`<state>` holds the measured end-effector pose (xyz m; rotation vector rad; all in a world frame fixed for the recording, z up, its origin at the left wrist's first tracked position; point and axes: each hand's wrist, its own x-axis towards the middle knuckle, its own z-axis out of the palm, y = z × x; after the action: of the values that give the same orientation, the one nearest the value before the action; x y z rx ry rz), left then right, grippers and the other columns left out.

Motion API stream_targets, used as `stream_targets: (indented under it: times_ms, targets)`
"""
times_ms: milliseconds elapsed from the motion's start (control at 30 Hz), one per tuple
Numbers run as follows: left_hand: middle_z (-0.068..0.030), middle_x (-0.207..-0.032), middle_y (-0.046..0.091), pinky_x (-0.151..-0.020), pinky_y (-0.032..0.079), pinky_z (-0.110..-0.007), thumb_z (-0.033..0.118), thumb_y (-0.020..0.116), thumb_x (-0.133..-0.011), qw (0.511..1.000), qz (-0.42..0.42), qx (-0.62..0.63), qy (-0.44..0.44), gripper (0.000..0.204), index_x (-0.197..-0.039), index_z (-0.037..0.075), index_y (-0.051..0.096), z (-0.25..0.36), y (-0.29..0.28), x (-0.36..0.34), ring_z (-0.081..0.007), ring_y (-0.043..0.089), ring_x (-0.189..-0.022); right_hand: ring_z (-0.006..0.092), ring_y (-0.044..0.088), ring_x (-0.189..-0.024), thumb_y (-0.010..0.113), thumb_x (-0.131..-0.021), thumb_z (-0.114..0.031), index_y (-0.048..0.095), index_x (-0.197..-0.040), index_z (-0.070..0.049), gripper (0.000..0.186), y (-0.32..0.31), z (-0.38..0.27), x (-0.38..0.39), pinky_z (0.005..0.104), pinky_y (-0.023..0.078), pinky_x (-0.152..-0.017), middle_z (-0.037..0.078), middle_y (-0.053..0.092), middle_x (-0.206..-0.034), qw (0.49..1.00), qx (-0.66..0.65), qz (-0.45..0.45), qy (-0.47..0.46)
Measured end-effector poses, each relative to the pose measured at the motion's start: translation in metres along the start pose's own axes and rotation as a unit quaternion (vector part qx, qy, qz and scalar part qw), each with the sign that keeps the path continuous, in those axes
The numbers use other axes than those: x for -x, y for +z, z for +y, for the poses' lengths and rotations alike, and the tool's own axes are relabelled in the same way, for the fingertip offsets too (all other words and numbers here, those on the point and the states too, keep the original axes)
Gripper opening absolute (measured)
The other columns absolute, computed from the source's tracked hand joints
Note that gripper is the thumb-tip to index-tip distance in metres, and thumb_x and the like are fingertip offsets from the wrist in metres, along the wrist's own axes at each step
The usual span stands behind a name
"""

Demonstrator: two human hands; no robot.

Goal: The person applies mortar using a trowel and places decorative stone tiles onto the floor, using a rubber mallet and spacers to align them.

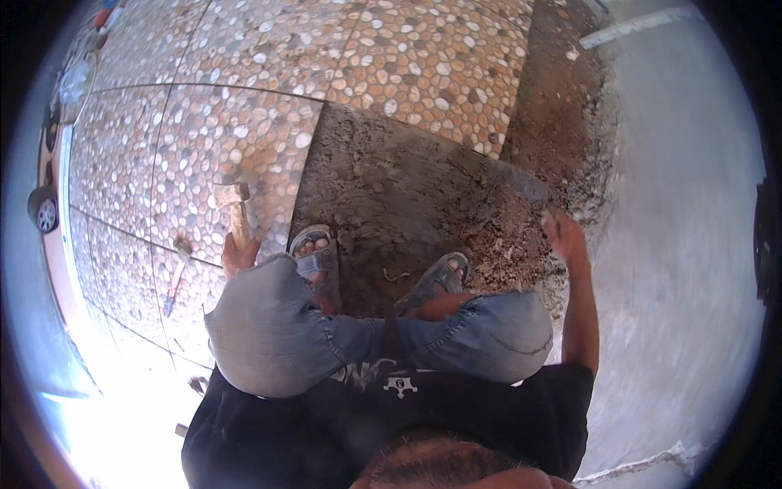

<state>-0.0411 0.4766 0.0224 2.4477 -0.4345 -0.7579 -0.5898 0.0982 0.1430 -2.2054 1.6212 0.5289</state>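
Note:
My left hand is closed round the pale handle of a mallet; its blocky, dusty head points away from me over the pebble-patterned tiles. On the right, my right hand grips a trowel, its flat grey blade reaching forward and left over the far right corner of a bare patch of wet grey mortar. Crumbly brown rubble lies heaped beside that hand, along the patch's right side. The trowel's handle is mostly hidden by my fingers.
A smooth grey wall rises close on my right. A strip of brown soil runs along its foot. Another hammer-like tool with a red and blue handle lies on the tiles at left. My sandalled feet stand at the mortar's near edge.

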Motion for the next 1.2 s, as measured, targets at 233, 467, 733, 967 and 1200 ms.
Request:
stream_targets:
  times_ms: [233,467,733,967,1200]
  targets:
    - [-0.0219,-0.098,0.066,-0.082,0.048,-0.042,0.033,0.076,-0.079,0.999,0.029,0.017,-0.015,0.06,-0.119,-0.001,0.049,-0.006,0.002,-0.004,-0.0347,0.064,-0.092,0.0487,0.058,-0.101,0.059,-0.093,-0.037,0.049,-0.123,0.003,0.05,0.079,-0.107,0.033,0.0531,0.046,-0.084,0.03,0.061,-0.108,0.987,-0.158,-0.014,-0.031]
    - [-0.0221,-0.101,0.067,-0.084,0.048,-0.043,0.034,0.076,-0.079,0.998,0.039,-0.015,-0.036,0.062,-0.122,-0.001,0.048,-0.011,-0.008,-0.007,-0.0352,0.064,-0.095,0.0468,0.06,-0.099,0.059,-0.09,-0.034,0.048,-0.122,0.001,0.048,0.111,-0.154,0.048,0.0513,0.047,-0.082,0.031,0.062,-0.102,0.973,-0.226,0.029,-0.039]
    - [-0.0219,-0.106,0.062,-0.086,0.046,-0.045,0.033,0.074,-0.082,0.998,0.051,-0.036,0.0,0.06,-0.124,0.0,0.046,-0.027,-0.018,-0.011,-0.0362,0.061,-0.099,0.0299,0.064,-0.068,0.061,-0.088,-0.028,0.051,-0.12,-0.001,0.043,0.096,-0.126,0.067,0.0405,0.051,-0.06,0.018,0.063,-0.084,0.924,-0.295,0.003,0.244]
    - [-0.0235,-0.117,0.056,-0.091,0.045,-0.047,0.032,0.071,-0.088,0.964,0.107,-0.151,0.193,0.058,-0.129,0.0,0.046,-0.032,-0.038,-0.083,-0.0382,0.056,-0.108,0.0175,0.059,-0.061,0.054,-0.094,-0.031,0.049,-0.112,-0.005,0.032,0.004,-0.116,0.055,0.035,0.051,-0.051,0.01,0.059,-0.081,0.814,-0.497,-0.111,0.281]
    - [-0.0243,-0.133,0.051,-0.101,0.039,-0.047,0.04,0.057,-0.096,0.944,0.203,-0.078,0.247,0.055,-0.131,-0.002,0.049,-0.023,-0.057,-0.235,-0.0398,0.049,-0.123,0.0148,0.055,-0.054,0.051,-0.097,-0.026,0.045,-0.101,-0.012,0.016,-0.01,-0.156,0.029,0.032,0.048,-0.043,0.005,0.053,-0.077,0.744,-0.531,-0.102,0.393]
